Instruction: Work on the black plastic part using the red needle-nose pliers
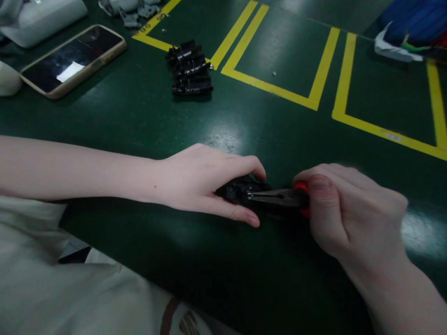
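On the green tabletop, my left hand (213,179) is closed around a black plastic part (234,190), thumb along the near side and forefinger curled over the far side. My right hand (352,209) grips needle-nose pliers (279,197) by their red handles, which are mostly covered by the fingers. The pliers' metal jaws point left and their tips meet the right end of the black part. Whether the tips pinch something small there, I cannot make out.
Several similar black plastic parts (192,86) lie beyond my left hand. A phone (75,60) in a tan case rests at the far left. Grey pieces (139,13) and small metal bits lie behind. Yellow tape lines (272,90) mark the table; a blue bundle (412,25) sits far right.
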